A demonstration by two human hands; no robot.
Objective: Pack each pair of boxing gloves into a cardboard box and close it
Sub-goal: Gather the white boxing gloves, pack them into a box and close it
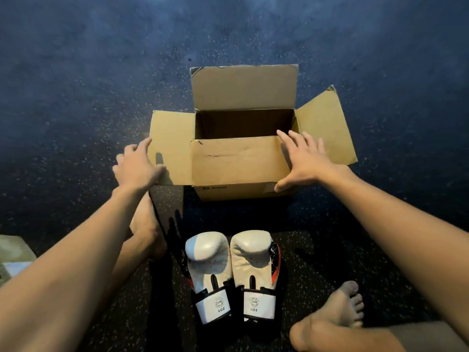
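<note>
An open cardboard box (241, 161) stands on the dark speckled floor, all its top flaps spread and its inside dark. My left hand (137, 166) rests against the outer edge of the left flap, fingers loosely bent. My right hand (304, 158) lies with straight, spread fingers over the right end of the near flap and the box's right corner. A pair of white boxing gloves lies side by side on the floor in front of the box, the left glove (208, 265) and the right glove (253, 260), cuffs marked 6OZ pointing toward me.
My bare feet rest on the floor, one foot (147, 232) left of the gloves under my left forearm, the other foot (337, 318) at lower right. A pale object (12, 252) shows at the left edge. Dark speckled floor extends beyond the box.
</note>
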